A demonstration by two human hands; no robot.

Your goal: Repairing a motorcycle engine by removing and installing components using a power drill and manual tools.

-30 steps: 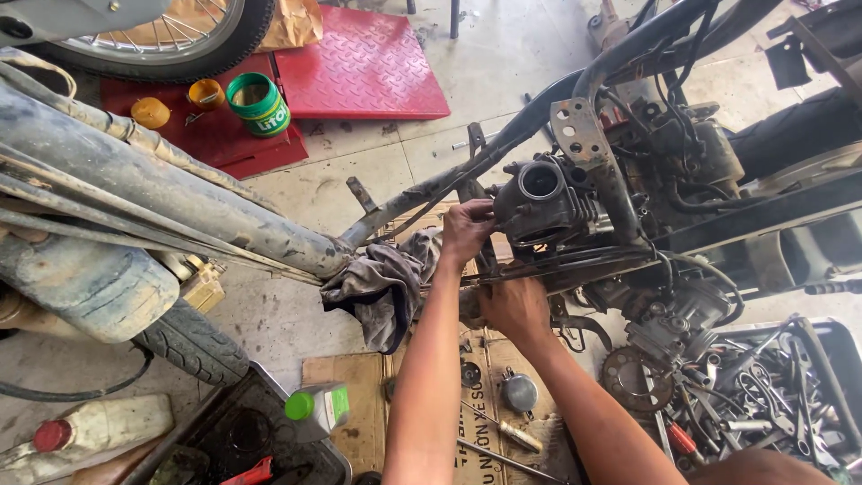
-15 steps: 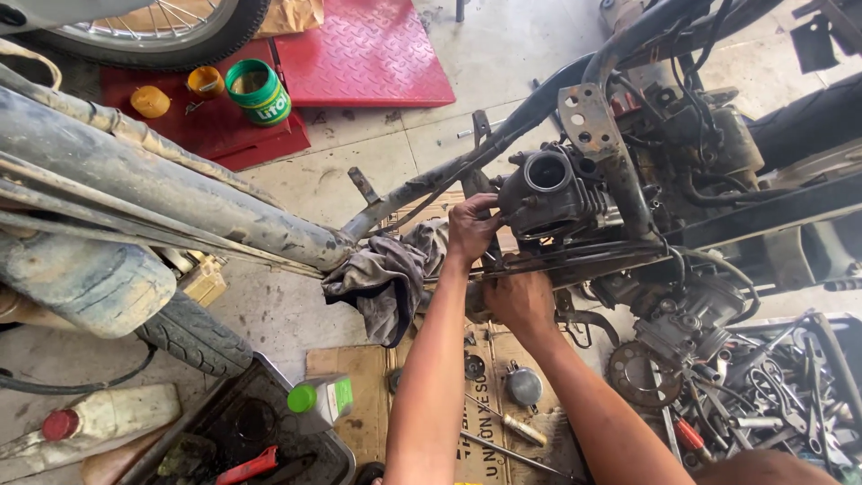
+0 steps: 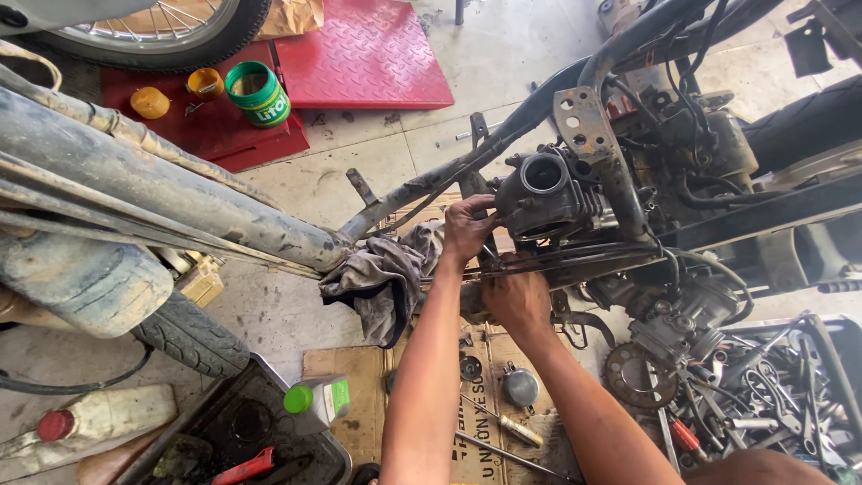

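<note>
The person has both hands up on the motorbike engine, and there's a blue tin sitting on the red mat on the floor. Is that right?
Almost. The tin on the red mat is green, not blue; the head view shows it at the top left. The rest holds: the left hand and the right hand are both up at the motorbike engine.

Up on the red mat (image 3: 359,54) you have a round green tub (image 3: 258,92) with a white band label, beside two small orange-yellow jars (image 3: 205,83). Near your left elbow stands a small grey bottle (image 3: 317,401) with a green cap and green label. At lower left lies a pale bottle (image 3: 94,415), red-capped. Flattened printed cardboard (image 3: 476,454) lies under your arms, perhaps a carton.
</note>
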